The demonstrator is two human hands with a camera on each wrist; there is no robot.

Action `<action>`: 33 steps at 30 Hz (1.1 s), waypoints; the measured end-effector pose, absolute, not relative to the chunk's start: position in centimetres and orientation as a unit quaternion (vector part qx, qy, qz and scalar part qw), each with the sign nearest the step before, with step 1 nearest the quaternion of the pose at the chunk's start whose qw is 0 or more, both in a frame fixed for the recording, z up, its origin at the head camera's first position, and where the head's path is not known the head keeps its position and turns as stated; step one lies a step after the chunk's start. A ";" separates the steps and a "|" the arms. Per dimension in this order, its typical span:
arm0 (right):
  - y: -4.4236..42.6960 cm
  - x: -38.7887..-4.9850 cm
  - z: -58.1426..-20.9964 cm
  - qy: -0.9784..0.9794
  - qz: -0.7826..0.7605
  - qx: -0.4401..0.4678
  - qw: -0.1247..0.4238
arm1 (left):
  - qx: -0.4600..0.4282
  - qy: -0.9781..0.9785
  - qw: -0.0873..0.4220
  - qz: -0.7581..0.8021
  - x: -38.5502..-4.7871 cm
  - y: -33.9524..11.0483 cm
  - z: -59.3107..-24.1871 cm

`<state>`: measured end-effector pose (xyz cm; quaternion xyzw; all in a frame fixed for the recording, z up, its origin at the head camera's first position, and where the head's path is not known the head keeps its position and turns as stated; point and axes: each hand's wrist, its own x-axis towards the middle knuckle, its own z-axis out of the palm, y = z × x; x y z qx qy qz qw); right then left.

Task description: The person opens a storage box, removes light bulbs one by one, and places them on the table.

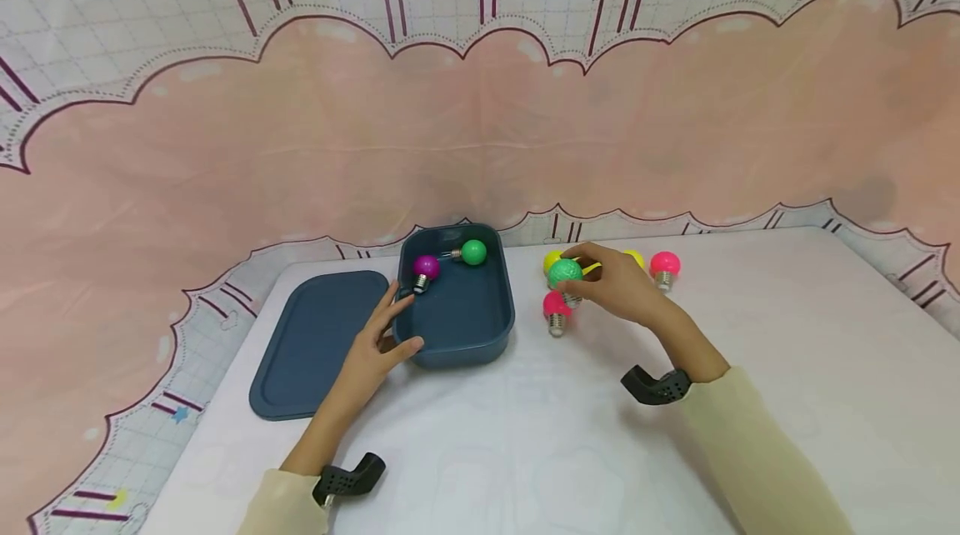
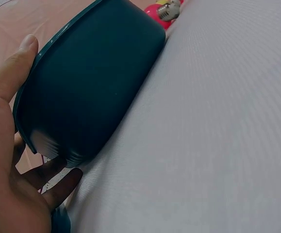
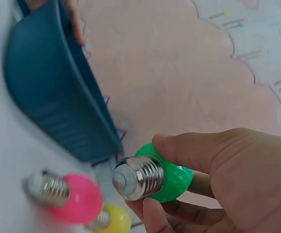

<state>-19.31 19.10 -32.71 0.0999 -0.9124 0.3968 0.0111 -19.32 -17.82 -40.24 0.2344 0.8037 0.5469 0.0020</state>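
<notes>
My right hand (image 1: 618, 281) holds a green light bulb (image 1: 564, 272) above the table, its fingers and thumb around the faceted globe. In the right wrist view the bulb's silver screw base (image 3: 140, 177) points away from the palm. My left hand (image 1: 375, 347) rests against the left side of a dark blue bin (image 1: 453, 356), fingers spread, thumb near the front rim. Inside the bin lie a purple bulb (image 1: 426, 267) and another green bulb (image 1: 473, 252). A pink bulb (image 1: 556, 306) and a partly hidden yellow bulb (image 1: 552, 259) lie close to my right hand.
A dark blue lid (image 1: 318, 343) lies flat left of the bin. Beyond my right hand are another pink bulb (image 1: 664, 263) and a yellow bulb (image 1: 636, 256), mostly covered by the hand. A patterned cloth (image 1: 480, 143) hangs behind the white table (image 1: 495, 443).
</notes>
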 end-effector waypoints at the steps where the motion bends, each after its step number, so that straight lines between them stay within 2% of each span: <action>1: 19.5 -19.2 -33.0 -0.914 0.393 0.095 0.011 | 0.235 0.802 0.003 0.549 -19.3 -17.8 -40.3; 11: 22.6 -18.8 -34.4 -0.914 0.399 0.064 -0.020 | 0.233 0.797 0.003 0.557 -19.4 -17.6 -40.4; 20: 23.4 -18.5 -35.6 -0.909 0.408 0.045 -0.065 | 0.227 0.797 0.010 0.559 -19.2 -17.6 -40.1; 28: 23.4 -18.7 -36.1 -0.910 0.404 0.037 -0.086 | 0.223 0.803 0.020 0.552 -17.6 -16.7 -37.2; 33: 23.4 -18.7 -36.2 -0.911 0.398 0.027 -0.104 | 0.223 0.803 0.021 0.551 -17.4 -16.7 -37.1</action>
